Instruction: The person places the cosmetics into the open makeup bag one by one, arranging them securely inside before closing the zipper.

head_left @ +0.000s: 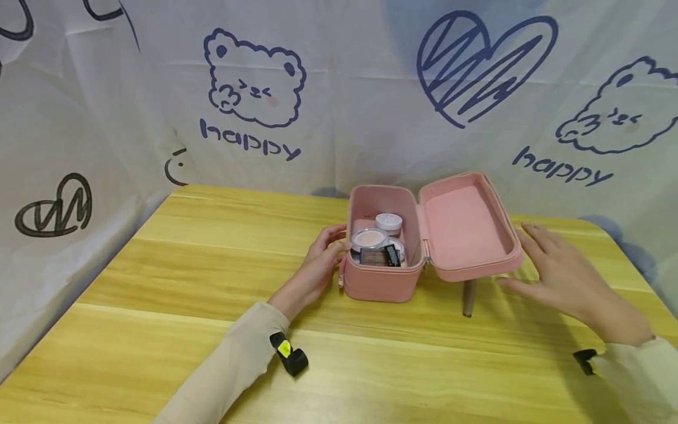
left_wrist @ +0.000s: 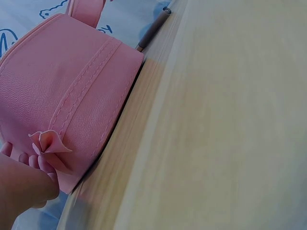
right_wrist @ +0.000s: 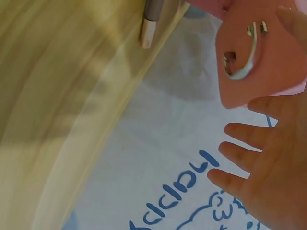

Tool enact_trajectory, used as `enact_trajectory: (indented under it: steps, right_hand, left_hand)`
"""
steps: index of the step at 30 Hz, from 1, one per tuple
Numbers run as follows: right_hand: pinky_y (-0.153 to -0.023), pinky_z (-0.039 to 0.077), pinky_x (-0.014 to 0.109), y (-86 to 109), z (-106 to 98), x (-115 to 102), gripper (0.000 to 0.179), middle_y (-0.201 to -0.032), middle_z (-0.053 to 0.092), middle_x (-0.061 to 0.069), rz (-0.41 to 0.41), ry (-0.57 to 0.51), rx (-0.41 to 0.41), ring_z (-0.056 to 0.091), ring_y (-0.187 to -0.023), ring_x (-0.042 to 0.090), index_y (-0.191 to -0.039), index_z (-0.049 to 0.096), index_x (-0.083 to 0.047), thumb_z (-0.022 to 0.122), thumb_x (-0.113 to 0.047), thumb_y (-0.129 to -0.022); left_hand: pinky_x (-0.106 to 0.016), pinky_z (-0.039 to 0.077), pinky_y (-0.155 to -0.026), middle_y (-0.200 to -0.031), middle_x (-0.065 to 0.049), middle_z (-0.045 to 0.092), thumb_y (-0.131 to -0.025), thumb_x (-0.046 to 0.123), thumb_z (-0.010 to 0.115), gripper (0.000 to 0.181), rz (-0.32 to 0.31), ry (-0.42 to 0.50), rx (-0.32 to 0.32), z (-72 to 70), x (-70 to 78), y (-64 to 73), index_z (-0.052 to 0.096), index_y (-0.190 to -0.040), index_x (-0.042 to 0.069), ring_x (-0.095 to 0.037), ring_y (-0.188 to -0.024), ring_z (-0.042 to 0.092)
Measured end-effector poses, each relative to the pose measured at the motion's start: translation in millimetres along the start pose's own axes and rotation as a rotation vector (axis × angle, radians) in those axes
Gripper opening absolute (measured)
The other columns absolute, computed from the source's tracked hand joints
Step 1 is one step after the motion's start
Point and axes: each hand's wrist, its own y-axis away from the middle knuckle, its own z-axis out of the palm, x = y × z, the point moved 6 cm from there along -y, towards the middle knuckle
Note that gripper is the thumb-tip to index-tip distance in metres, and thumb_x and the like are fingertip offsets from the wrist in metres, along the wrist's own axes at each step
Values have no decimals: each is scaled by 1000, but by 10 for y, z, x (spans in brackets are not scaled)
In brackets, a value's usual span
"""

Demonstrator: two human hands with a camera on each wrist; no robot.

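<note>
A pink cosmetic case [head_left: 380, 286] stands on the table with its lid [head_left: 468, 227] swung out to the right. Inside lie a white round jar [head_left: 389, 222], a round clear-lidded compact [head_left: 369, 238], another round container [head_left: 396, 246] and a dark rectangular palette [head_left: 373, 257]. My left hand [head_left: 320, 256] holds the case's left side, its fingers bent against the wall near a pink folded tab [left_wrist: 48, 143]. Beside the lid's outer edge, my right hand [head_left: 569, 282] has its fingers spread, nothing gripped; contact with the lid is unclear. A curved handle [right_wrist: 244, 60] shows on the lid's outside.
A slim brown-grey stick [head_left: 468, 299] lies on the wooden table [head_left: 212, 341], partly hidden under the lid. White cloth [head_left: 365, 129] with drawings hangs behind the table. Each sleeve carries a black wrist strap, the left one [head_left: 288, 355] with a yellow patch.
</note>
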Motion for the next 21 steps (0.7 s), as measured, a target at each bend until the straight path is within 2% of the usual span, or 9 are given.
enact_trajectory:
  steps: [6,10,13,17,21]
  right_hand:
    - [-88,39,64,-61,101,-42,91,-130,49,27,-13,-24,22,45,-114,47,-138,46,5,79,-48,-72]
    - [-79,45,60,-116,158,-106,86,-117,59,24,-68,-44,66,56,-101,43,-135,49,0,83,-44,-69]
    - [-74,46,60,-146,222,-146,88,-116,61,23,-80,-37,75,59,-97,44,-135,48,-3,84,-46,-67]
    - [-73,46,61,-158,328,-159,100,-124,54,27,-31,-57,49,58,-98,47,-141,37,-3,84,-50,-66]
    - [-66,50,53,-168,397,-183,102,-119,55,28,-8,-95,35,61,-85,38,-140,33,-1,84,-49,-66]
  left_hand:
    - [-29,40,-91,-142,-22,37,-88,6,53,53,1,0,0,-2,-10,-11,39,-139,-2,-26,-113,47]
    - [-27,41,-89,-141,-22,37,-88,6,52,53,1,-2,0,-6,-6,-6,39,-138,-2,-25,-112,47]
    - [-26,42,-88,-140,-22,38,-88,5,52,52,2,-1,2,-7,-5,-4,40,-138,-2,-24,-110,47]
    - [-26,42,-88,-139,-21,38,-88,5,52,52,9,1,5,-2,-6,-3,40,-138,-2,-24,-109,48]
    - [-27,41,-89,-139,-22,37,-87,5,52,53,10,2,3,5,-1,-3,39,-138,-2,-24,-109,48]
